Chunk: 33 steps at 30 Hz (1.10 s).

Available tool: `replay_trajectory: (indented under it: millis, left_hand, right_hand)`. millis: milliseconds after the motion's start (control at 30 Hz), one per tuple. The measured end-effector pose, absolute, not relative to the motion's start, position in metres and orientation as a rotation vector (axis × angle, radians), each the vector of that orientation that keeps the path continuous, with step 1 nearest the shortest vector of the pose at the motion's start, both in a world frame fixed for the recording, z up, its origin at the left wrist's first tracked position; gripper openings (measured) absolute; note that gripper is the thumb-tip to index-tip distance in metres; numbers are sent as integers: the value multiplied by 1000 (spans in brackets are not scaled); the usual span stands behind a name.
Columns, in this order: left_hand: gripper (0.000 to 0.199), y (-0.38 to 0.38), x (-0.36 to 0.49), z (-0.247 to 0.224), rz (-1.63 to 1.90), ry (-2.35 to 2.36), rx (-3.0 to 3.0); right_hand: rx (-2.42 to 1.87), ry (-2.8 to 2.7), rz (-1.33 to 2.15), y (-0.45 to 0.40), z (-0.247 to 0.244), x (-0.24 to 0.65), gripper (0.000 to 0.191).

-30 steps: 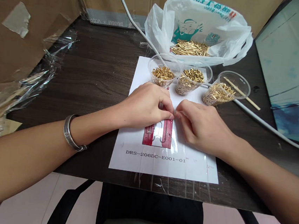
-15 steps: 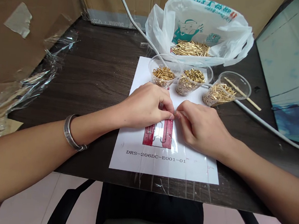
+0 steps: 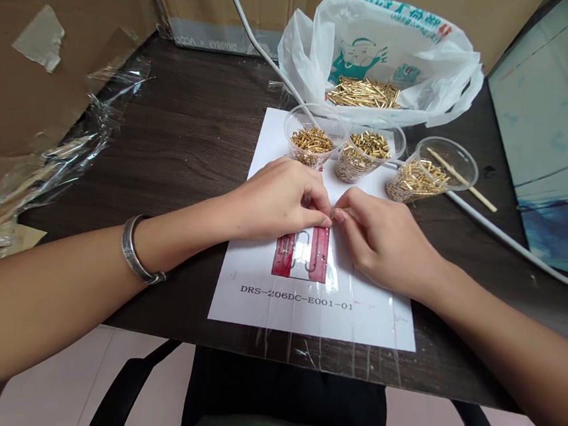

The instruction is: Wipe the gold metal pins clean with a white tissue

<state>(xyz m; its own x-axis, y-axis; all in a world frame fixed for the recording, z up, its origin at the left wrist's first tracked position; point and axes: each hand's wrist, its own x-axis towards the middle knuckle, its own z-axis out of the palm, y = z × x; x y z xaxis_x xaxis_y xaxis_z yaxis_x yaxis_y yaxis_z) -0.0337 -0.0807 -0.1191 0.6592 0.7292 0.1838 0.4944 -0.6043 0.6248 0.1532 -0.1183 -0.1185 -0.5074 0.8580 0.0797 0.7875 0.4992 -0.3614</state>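
My left hand (image 3: pixel 288 200) is pinched over the upper part of a red-and-white printed figure (image 3: pixel 301 258) on a white sheet (image 3: pixel 254 310). Its fingertips almost meet those of my right hand (image 3: pixel 386 239), which is also closed in a pinch. Whatever lies between the fingertips is too small to make out. Just beyond the hands stand a clear cup of small gold pieces (image 3: pixel 312 142), a second cup of gold pieces (image 3: pixel 362 155) and a tilted third cup (image 3: pixel 420 179).
An open white plastic bag (image 3: pixel 304 54) holding gold pins (image 3: pixel 363 93) stands at the back. A white cable (image 3: pixel 522 246) crosses the dark table (image 3: pixel 185 143). Near the right cup lies a thin wooden stick (image 3: pixel 481 197). Cardboard (image 3: pixel 33 102) walls the left side.
Both hands keep their pinched pose at the same place. The right hand's fingers have shifted very slightly.
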Motion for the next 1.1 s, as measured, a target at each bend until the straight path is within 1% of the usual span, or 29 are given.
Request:
replay_trajectory:
  millis: [633, 767, 1100]
  left_hand:
    - [9, -80, -36, -116, 515, 866, 2358]
    - [10, -80, -37, -116, 511, 865, 2378]
    - [10, -81, -35, -116, 501, 881, 2420]
  right_hand:
    - [-1300, -2519, 470, -114, -121, 161, 22]
    - [-1313, -2523, 472, -115, -121, 161, 24]
    - [-1397, -2513, 411, -120, -121, 158, 21]
